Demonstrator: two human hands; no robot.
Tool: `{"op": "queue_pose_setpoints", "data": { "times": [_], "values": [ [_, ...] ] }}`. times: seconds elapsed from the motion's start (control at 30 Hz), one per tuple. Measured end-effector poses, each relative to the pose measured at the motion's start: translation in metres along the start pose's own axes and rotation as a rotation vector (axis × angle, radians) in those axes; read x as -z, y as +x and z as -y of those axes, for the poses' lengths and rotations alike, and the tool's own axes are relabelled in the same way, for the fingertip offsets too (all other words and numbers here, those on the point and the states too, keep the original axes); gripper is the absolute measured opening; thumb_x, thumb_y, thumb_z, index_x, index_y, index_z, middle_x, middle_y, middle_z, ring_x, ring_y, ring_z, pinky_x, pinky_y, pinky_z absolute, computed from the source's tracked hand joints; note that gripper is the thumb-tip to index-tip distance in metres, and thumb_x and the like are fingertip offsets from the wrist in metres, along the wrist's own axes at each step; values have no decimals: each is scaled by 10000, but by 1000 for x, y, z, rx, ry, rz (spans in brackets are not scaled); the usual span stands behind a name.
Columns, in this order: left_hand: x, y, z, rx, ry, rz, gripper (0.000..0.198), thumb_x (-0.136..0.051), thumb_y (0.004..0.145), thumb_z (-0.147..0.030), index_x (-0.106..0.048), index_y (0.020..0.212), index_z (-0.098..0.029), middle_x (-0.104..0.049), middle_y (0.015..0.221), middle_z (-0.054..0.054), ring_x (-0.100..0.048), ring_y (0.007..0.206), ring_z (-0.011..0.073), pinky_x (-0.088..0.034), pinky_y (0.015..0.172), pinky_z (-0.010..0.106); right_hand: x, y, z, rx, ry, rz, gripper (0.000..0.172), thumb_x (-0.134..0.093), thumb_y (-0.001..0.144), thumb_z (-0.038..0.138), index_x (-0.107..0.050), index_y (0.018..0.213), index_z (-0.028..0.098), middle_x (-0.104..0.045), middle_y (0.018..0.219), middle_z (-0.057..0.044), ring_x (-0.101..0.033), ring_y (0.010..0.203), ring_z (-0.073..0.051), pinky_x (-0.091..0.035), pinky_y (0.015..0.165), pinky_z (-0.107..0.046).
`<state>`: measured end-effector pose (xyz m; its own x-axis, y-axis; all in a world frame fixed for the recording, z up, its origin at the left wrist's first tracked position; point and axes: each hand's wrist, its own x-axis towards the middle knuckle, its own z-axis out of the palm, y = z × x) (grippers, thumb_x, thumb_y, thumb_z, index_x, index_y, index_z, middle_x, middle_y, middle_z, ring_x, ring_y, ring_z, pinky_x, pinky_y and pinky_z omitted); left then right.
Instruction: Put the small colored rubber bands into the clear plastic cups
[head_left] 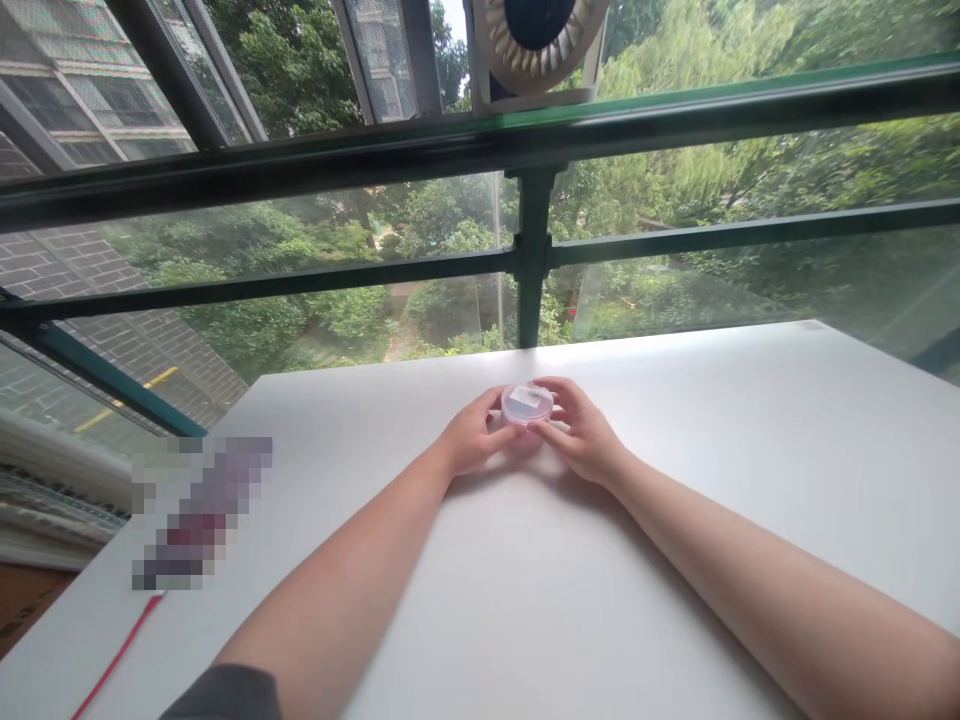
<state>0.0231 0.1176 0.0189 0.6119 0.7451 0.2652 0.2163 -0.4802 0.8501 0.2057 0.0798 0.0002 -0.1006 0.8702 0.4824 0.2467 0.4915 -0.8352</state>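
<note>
Near the far edge of the white table, a small round tub (526,404) with a clear lid and a white label on top is held between both hands. Its lower part looks pinkish and is partly hidden by my thumbs. My left hand (477,432) wraps its left side, with the thumb along the front. Around the right side curl the fingers of my right hand (583,432), its thumb also at the front rim. Whether the tub's base touches the table I cannot tell.
The white table (510,610) stretches out around my arms. At its left lies a blurred-out flat object (202,515) with a red cord (116,660) near it. Beyond the far edge stands a dark green railing (532,255), with a fan (544,45) above it.
</note>
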Motion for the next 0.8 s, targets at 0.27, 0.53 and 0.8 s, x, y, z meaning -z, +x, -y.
{"op": "queue_pose_setpoints", "data": {
  "times": [0.27, 0.53, 0.8],
  "values": [
    [-2, -2, -4, -82, -107, 25, 614, -709, 685, -344, -468, 1222, -167, -565, 1208, 115, -547, 1088, 241, -413, 946, 332, 3, -2, 12, 66, 15, 49, 389, -600, 797, 334, -511, 1166, 252, -515, 1234, -97, -507, 1118, -236, -471, 878, -376],
    [7, -1, 7, -84, -336, 188, 663, -743, 653, -255, -426, 1228, -169, -517, 1236, 141, -518, 1123, 284, -408, 936, 376, 7, 2, 22, 127, 165, 143, 362, -571, 820, 369, -544, 1152, 227, -536, 1226, -113, -482, 1162, -258, -402, 963, -406],
    [3, -2, 8, -42, -433, 138, 612, -767, 625, -235, -445, 1142, -167, -543, 1176, 134, -532, 1100, 278, -415, 914, 383, 7, 2, 21, 144, 98, 117, 351, -581, 811, 346, -540, 1136, 220, -553, 1169, -112, -512, 1108, -247, -425, 934, -399]
  ]
}}
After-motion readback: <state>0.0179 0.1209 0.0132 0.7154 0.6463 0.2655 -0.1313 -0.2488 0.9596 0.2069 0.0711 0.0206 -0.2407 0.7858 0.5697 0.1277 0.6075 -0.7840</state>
